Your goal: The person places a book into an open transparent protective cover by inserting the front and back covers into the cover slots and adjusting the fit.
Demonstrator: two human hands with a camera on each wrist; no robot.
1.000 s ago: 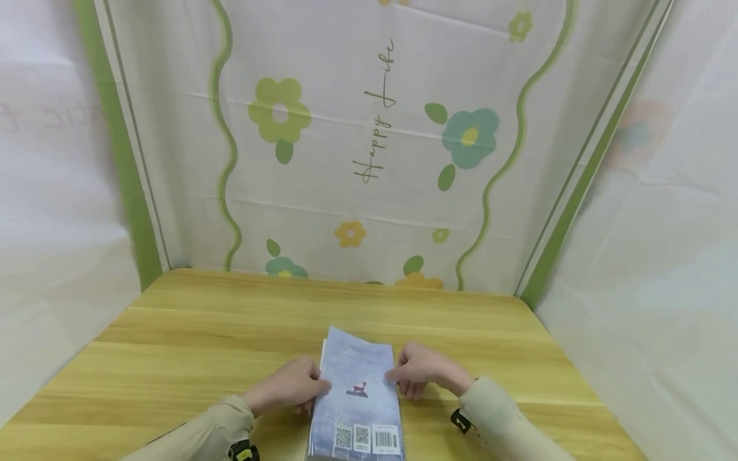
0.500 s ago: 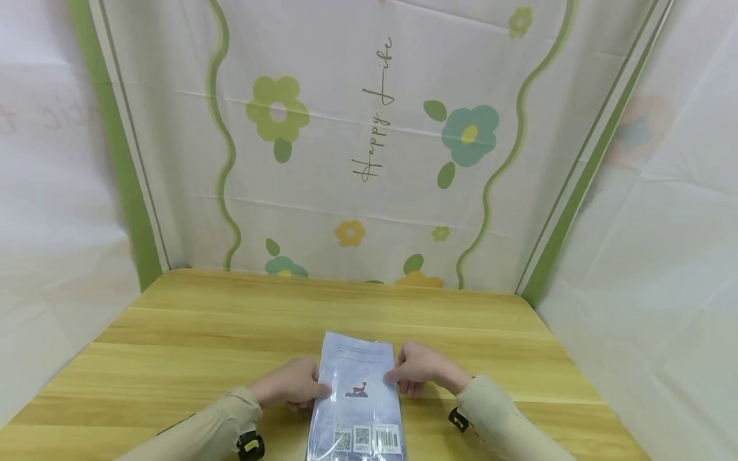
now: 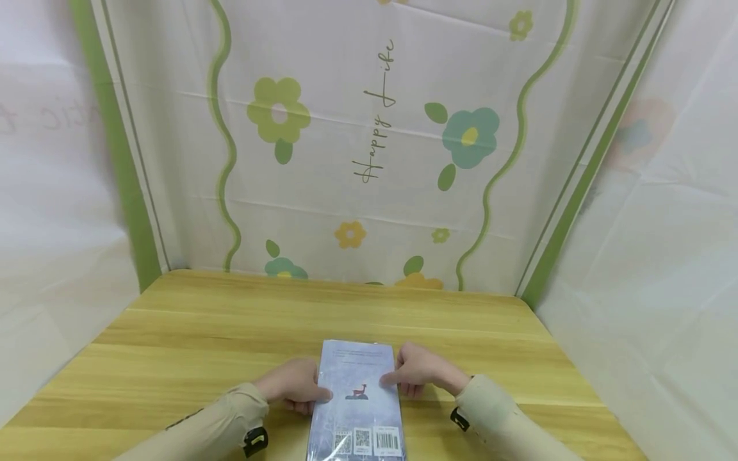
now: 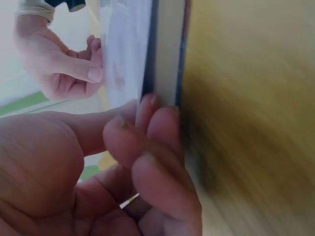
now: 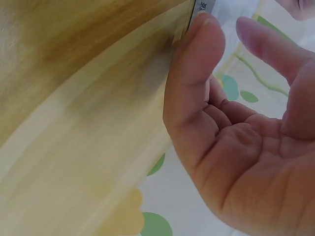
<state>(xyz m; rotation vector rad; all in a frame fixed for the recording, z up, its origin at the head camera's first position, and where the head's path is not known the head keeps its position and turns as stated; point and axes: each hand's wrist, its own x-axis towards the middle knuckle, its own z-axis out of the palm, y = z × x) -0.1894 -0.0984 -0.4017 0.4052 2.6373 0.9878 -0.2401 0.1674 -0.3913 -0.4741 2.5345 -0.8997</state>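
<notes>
A pale blue book [image 3: 357, 410] lies near the front of the wooden table, its cover showing a small red deer, a barcode and square codes. My left hand [image 3: 296, 383] grips its left edge, thumb on the cover and curled fingers against the side. In the left wrist view, the page block [image 4: 170, 54] shows beside the fingers of the left hand [image 4: 147, 147]. On the opposite edge, my right hand [image 3: 419, 369] holds the book with its thumb on the cover. The right wrist view catches only a strip of the book's spine [image 5: 203, 7] near the index fingertip.
The wooden tabletop [image 3: 230, 320] stretches around the book. A white curtain [image 3: 346, 128] with printed flowers hangs behind the table's far edge. Plain whitish sheets [image 3: 651, 256] close off both sides. Dark bands [image 3: 255, 442] circle both sleeves.
The cover's raised far end has come down and now lies flat. My left hand has shifted slightly toward me along the edge; the right hand has hardly moved.
</notes>
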